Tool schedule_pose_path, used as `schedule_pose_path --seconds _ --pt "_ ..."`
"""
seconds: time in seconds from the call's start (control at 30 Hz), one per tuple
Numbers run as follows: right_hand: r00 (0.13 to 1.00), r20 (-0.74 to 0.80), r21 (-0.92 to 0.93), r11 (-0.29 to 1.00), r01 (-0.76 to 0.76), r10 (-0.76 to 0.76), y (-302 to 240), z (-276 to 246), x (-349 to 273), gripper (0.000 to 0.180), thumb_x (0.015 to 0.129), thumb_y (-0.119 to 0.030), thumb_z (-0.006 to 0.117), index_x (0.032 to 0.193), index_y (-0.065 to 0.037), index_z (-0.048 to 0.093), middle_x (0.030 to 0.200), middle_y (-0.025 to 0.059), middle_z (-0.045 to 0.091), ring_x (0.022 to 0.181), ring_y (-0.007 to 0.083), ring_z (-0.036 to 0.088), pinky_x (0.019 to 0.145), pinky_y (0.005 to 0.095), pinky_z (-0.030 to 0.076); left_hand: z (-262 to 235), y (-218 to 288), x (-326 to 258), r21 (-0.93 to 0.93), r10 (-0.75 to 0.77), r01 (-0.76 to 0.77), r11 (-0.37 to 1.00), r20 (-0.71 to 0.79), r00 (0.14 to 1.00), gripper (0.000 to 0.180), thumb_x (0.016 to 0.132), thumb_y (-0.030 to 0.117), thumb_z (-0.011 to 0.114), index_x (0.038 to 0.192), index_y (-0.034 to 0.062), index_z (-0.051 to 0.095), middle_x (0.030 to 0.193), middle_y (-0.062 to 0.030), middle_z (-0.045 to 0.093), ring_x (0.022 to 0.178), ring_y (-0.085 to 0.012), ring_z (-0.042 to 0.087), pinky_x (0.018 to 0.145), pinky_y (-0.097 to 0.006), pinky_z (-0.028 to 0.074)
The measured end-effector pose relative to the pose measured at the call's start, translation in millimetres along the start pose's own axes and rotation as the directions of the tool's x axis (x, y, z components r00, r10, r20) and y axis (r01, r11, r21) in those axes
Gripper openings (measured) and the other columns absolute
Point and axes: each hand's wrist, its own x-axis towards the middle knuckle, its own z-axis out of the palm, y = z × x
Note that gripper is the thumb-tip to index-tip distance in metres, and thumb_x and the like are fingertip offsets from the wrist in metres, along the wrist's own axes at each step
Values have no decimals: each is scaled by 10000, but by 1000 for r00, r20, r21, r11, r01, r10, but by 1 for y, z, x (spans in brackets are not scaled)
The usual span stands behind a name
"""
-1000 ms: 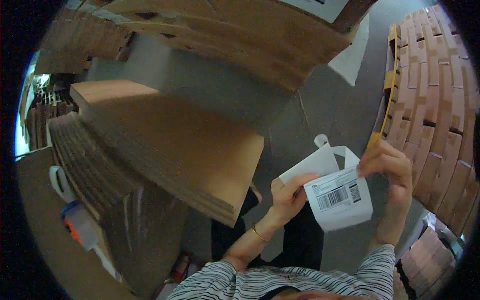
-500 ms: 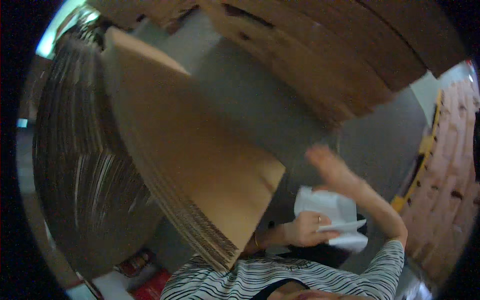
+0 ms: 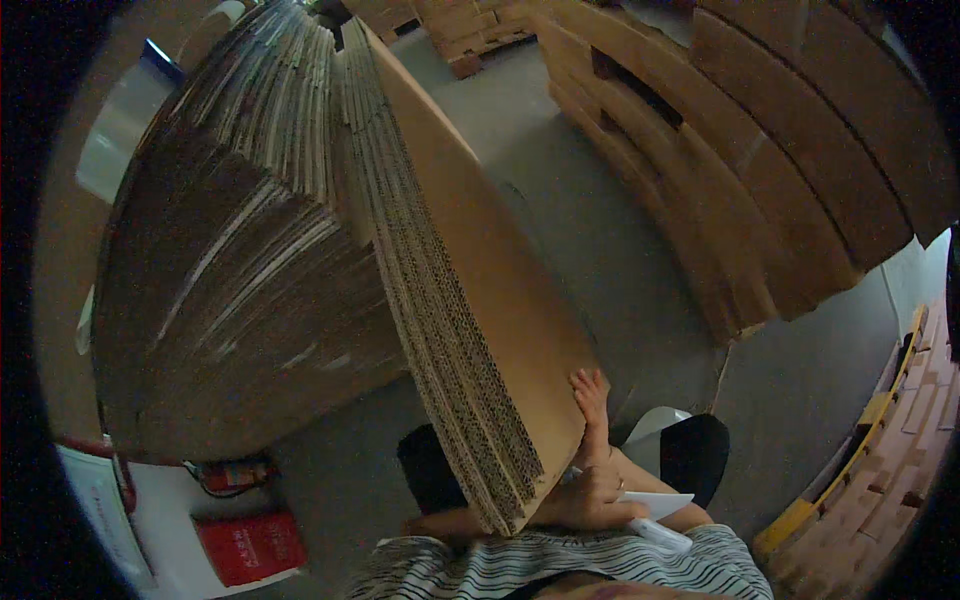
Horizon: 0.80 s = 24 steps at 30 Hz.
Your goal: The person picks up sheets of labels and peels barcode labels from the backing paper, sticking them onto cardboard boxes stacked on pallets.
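A thick bundle of flat brown cardboard sheets [image 3: 510,290] leans against my front, its corrugated edges toward the left. My right hand [image 3: 590,395] rests with spread fingers on the face of its outer sheet, near the lower right corner. Below it, my left hand [image 3: 598,500] reaches around from under the bundle and is closed on some white papers [image 3: 655,502]. Part of the papers looks folded or rolled. My left forearm is partly hidden by the cardboard.
A large stack of flattened cardboard [image 3: 230,270] stands on the left. More cardboard [image 3: 730,170] is piled at the upper right. Stacked brown cardboard with a yellow edge [image 3: 880,440] lies far right. A red box [image 3: 250,548] sits at lower left, and a white curved thing [image 3: 650,430] is beside my dark-clad knee.
My right hand has come from the air on the right to the cardboard's face. The bundle appears more upright, and the papers are lower, near my body. My view has turned.
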Motion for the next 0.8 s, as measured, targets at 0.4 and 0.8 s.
schedule_pose_path --seconds 0.4,0.8 --pt "981 177 -86 992 92 -76 -18 19 108 1074 620 -374 831 1452 -53 233 1515 190 240 1411 394 190 1144 553 126 -51 -12 -9 208 -39 99 973 -273 961 290 711 130 721 1000 125 704 878 -113 689 703 -241 654 620 -367 512" --pt "993 92 308 946 -97 72 -178 -266 110 375 845 -310 713 1063 -17 633 967 59 648 921 106 593 820 278 476 -101 5 114 56 -163 219 974 -496 853 101 755 62 674 852 43 697 708 -26 681 576 -39 562 527 -198 416"
